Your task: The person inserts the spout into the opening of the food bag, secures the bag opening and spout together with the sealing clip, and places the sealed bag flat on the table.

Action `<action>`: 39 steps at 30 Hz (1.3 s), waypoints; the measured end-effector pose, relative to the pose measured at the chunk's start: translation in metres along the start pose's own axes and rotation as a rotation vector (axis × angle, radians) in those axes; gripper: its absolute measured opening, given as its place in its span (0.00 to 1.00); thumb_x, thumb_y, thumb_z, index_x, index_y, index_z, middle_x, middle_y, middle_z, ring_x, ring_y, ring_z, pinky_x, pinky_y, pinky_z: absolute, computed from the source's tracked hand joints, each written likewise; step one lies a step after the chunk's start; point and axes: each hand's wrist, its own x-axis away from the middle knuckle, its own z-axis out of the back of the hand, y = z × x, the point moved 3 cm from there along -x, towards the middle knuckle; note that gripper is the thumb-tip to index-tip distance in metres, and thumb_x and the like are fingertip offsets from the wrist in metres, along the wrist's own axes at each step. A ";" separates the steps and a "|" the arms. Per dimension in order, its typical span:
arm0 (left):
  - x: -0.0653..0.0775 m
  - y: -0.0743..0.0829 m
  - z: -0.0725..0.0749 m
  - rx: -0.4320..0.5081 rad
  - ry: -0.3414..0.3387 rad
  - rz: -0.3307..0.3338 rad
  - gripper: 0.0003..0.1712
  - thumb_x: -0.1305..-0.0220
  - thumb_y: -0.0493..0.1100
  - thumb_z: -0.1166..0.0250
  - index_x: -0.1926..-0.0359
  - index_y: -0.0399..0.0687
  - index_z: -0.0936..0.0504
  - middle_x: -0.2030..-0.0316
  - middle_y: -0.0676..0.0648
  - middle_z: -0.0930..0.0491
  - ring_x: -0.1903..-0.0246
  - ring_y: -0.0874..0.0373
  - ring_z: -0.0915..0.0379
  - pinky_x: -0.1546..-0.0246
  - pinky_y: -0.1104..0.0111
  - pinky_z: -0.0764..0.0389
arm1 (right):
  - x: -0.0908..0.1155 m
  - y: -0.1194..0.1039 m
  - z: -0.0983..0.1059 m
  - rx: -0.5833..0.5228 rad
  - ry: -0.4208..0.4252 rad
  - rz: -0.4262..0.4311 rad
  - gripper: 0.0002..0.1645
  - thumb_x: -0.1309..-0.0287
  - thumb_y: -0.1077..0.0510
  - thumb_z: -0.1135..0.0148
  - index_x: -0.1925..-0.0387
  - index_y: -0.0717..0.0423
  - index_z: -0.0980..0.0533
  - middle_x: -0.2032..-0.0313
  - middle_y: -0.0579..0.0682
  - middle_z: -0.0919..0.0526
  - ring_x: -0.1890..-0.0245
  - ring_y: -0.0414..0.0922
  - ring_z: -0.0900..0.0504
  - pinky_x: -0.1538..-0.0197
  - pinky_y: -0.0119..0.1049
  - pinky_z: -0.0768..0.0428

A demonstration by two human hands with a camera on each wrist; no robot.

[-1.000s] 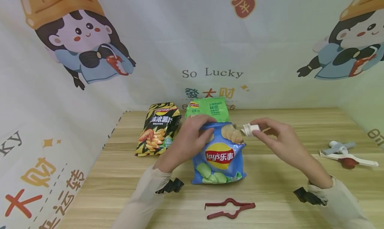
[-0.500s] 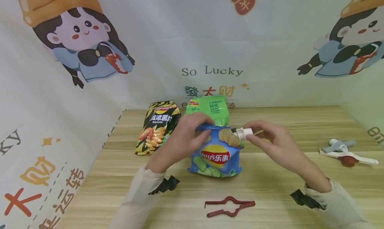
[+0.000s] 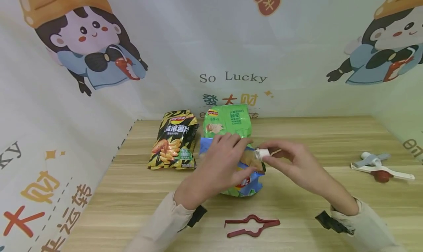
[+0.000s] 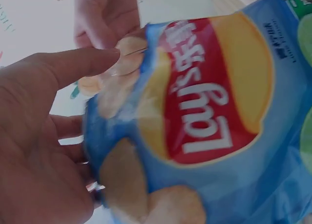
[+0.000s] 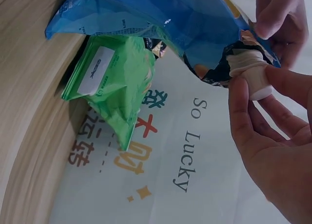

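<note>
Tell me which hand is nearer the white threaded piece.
Right. The right hand pinches the white threaded piece at the blue chip bag's opening; the left hand grips the bag near its top, close by but apart from the piece.

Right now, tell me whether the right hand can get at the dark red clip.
Probably not: the right hand is busy pinching the white plastic piece at the blue bag. Once freed, likely yes: nothing covers the dark red clip.
</note>
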 end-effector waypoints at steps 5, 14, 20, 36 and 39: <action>-0.001 -0.003 -0.007 0.029 0.006 0.028 0.24 0.42 0.57 0.27 0.52 0.47 0.16 0.65 0.54 0.24 0.62 0.58 0.31 0.57 0.62 0.33 | -0.001 0.001 -0.003 0.011 -0.018 -0.015 0.15 0.34 0.61 0.36 0.47 0.55 0.20 0.51 0.48 0.15 0.55 0.41 0.16 0.51 0.35 0.18; -0.003 -0.014 -0.014 0.195 0.036 -0.005 0.04 0.38 0.43 0.32 0.63 0.50 0.13 0.74 0.57 0.28 0.72 0.63 0.36 0.64 0.66 0.38 | -0.003 0.004 -0.007 0.023 -0.024 -0.009 0.14 0.34 0.60 0.36 0.48 0.56 0.19 0.52 0.47 0.15 0.56 0.40 0.16 0.52 0.36 0.17; -0.004 -0.014 -0.017 0.182 -0.003 -0.005 0.07 0.37 0.41 0.37 0.62 0.49 0.14 0.72 0.57 0.26 0.70 0.63 0.35 0.64 0.66 0.36 | -0.005 0.007 -0.010 0.004 -0.040 -0.006 0.13 0.35 0.61 0.35 0.50 0.57 0.19 0.54 0.47 0.14 0.57 0.40 0.16 0.52 0.36 0.17; -0.008 -0.015 -0.026 0.237 -0.121 0.001 0.10 0.34 0.49 0.33 0.58 0.50 0.13 0.67 0.58 0.15 0.69 0.68 0.25 0.65 0.69 0.33 | -0.004 0.012 -0.014 -0.021 -0.040 -0.026 0.11 0.36 0.62 0.35 0.52 0.56 0.18 0.55 0.47 0.15 0.57 0.40 0.16 0.52 0.35 0.17; -0.008 -0.016 -0.027 0.267 -0.131 -0.005 0.08 0.33 0.46 0.34 0.59 0.49 0.13 0.69 0.58 0.16 0.72 0.68 0.27 0.66 0.68 0.33 | -0.003 0.014 -0.014 -0.024 -0.041 -0.026 0.10 0.36 0.62 0.35 0.53 0.56 0.18 0.55 0.47 0.15 0.57 0.41 0.16 0.52 0.36 0.17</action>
